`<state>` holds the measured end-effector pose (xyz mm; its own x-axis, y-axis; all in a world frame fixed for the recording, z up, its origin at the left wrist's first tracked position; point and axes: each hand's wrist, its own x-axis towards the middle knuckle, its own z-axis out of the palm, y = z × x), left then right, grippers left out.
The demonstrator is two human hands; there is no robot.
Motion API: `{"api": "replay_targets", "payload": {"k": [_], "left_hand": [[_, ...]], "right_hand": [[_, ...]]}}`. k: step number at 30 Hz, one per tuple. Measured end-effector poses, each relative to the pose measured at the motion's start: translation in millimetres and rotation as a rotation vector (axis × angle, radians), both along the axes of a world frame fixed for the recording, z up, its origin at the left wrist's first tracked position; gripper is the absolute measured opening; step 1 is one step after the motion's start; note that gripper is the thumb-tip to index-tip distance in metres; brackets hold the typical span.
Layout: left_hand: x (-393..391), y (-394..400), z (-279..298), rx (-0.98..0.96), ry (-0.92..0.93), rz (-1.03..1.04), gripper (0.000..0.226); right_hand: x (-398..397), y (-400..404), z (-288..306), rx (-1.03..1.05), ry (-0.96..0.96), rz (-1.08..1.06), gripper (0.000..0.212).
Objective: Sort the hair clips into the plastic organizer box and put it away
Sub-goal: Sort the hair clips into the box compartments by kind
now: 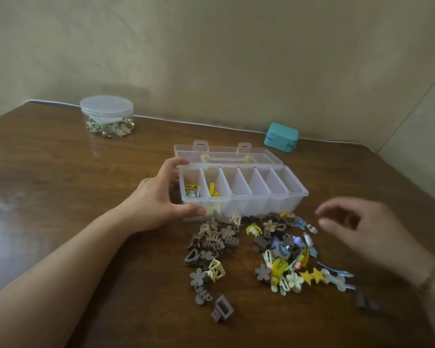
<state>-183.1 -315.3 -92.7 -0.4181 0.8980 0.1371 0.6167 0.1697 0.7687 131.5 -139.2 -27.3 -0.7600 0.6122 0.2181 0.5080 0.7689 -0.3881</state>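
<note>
Left hand (161,197) grips organizer box (241,189) left end; right hand (362,227) released, blurred, nearer clip pile (274,252), which lies to its left.

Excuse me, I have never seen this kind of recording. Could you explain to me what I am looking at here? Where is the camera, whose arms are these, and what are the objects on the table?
There is no machine here. A person wears a camera on the head, so this one picture looks forward and down at their own arms.

The left hand grips the left end of a clear plastic organizer box, which stands open on a brown wooden table. Its two leftmost compartments hold a few yellow clips; the others look empty.

The right hand is blurred, fingers loosely curled above the table, and seems to hold nothing.

In front of the box lies a pile of hair clips: brown, cream, yellow and blue ones.

Farther back stand a round clear jar with a lid and a small teal case.
</note>
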Motion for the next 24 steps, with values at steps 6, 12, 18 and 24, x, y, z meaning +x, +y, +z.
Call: {"api": "replay_targets", "payload": {"k": [6, 12, 18, 24], "left_hand": [[0.3, 1.0, -0.2, 0.001, -0.017, -0.003, 0.1], [0.3, 0.6, -0.7, 0.004, -0.021, -0.001, 0.101], [1.8, 0.5, 1.4, -0.005, -0.019, -0.004, 0.103], [-0.1, 0.0, 0.2, -0.023, -0.01, 0.009, 0.105]], "right_hand": [[40.4, -4.1, -20.3, -0.049, -0.333, 0.093, 0.024], [48.4, -4.9, -19.0, -0.069, -0.298, 0.047, 0.032], [38.9, -12.2, -12.7, -0.156, -0.32, -0.013, 0.032], [25.0, -12.0, -11.2, -0.143, -0.332, -0.069, 0.036]]}}
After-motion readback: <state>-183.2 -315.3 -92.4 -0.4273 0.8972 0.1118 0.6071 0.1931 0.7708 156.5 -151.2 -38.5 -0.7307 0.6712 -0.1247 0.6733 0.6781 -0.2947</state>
